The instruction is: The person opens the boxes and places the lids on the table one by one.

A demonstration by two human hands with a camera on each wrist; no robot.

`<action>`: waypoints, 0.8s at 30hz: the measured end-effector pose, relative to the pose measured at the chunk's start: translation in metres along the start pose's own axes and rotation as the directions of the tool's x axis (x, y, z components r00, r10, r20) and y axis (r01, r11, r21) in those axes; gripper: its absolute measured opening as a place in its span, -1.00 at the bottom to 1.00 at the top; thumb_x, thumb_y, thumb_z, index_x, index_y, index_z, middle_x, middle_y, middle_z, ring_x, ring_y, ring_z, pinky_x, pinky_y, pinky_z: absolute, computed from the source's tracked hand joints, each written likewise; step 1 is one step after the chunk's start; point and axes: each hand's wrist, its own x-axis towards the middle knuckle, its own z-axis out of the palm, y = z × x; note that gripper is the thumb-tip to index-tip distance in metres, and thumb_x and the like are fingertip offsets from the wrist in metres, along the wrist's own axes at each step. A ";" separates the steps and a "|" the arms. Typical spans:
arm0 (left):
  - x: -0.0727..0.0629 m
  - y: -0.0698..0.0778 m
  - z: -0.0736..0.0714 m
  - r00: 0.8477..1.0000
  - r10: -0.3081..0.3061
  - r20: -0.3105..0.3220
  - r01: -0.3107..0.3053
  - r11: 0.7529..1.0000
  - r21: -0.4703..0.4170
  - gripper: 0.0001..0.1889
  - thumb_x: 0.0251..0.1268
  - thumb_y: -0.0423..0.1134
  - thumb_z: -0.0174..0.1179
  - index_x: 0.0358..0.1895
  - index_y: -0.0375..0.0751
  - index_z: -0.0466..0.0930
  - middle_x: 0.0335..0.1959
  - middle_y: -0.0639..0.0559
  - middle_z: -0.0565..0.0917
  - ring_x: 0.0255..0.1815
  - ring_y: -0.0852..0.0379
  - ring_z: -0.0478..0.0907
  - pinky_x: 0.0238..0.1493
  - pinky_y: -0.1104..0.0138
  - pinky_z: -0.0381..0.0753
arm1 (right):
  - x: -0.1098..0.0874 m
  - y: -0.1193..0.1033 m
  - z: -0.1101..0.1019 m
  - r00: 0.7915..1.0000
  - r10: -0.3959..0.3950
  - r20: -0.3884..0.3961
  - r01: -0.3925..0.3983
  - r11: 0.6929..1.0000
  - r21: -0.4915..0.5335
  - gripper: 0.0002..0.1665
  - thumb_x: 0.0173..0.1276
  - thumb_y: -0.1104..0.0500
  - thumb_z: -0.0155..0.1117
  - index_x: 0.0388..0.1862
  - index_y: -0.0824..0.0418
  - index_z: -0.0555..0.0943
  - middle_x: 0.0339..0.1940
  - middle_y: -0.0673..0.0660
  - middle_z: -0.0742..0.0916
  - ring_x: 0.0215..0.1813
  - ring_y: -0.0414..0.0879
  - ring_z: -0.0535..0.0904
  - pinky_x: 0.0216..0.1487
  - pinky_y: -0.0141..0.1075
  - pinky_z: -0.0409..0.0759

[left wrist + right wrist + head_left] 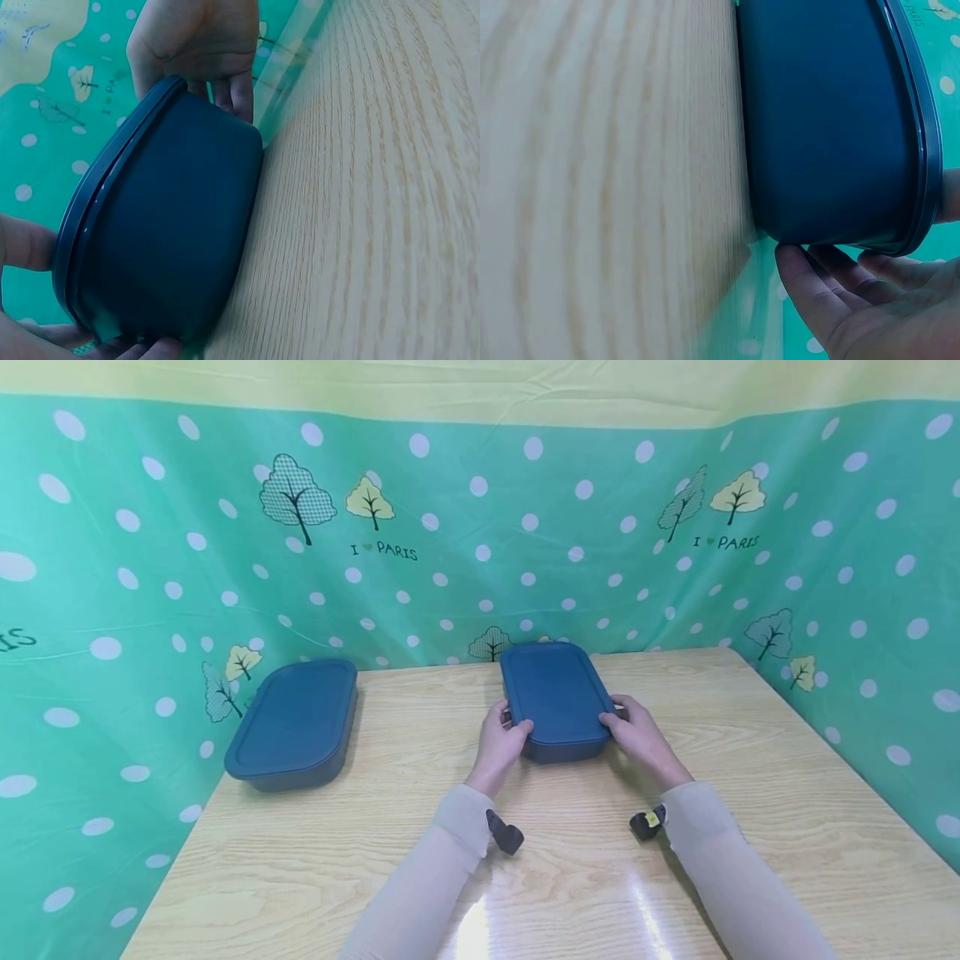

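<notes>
A dark blue lidded food container (pixel 558 693) is near the back of the table, with its lid on. My left hand (pixel 502 745) grips its left side, thumb over the lid's rim and fingers along the wall. On the opposite side my right hand (pixel 639 733) holds it the same way, its fingertips (pixel 791 259) against the wall low down in the right wrist view. The container's base looks to be on or very close to the tabletop. Its front wall (pixel 165 217) fills much of the left wrist view.
A second blue lidded container (pixel 296 718) stands at the table's back left corner. Green dotted cloth (pixel 465 518) hangs behind the wooden table (pixel 360 860) and along both sides. A small black device (pixel 506 837) is strapped at each wrist.
</notes>
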 end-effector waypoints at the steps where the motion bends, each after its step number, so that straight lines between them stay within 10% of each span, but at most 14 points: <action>1: 0.000 0.000 0.000 1.000 0.002 0.000 -0.002 1.000 -0.001 -0.38 0.30 -0.27 0.13 0.42 -0.21 0.18 0.30 -0.19 0.39 0.30 -0.09 0.36 0.24 0.16 0.42 | 0.000 0.000 0.000 1.000 0.000 0.001 0.000 1.000 0.000 -0.31 0.49 0.07 -0.10 0.47 0.38 0.07 0.32 0.46 0.37 0.33 0.27 0.33 0.29 0.08 0.33; 24: 0.001 0.001 -0.001 0.998 0.049 -0.027 -0.050 0.999 -0.019 -0.41 0.26 -0.33 0.16 0.37 -0.26 0.27 0.23 -0.14 0.45 0.24 -0.05 0.41 0.20 0.22 0.46 | 0.001 0.001 0.000 1.000 -0.013 0.009 0.013 1.000 -0.023 -0.33 0.50 0.06 -0.11 0.45 0.38 0.10 0.32 0.44 0.38 0.32 0.27 0.34 0.29 0.09 0.32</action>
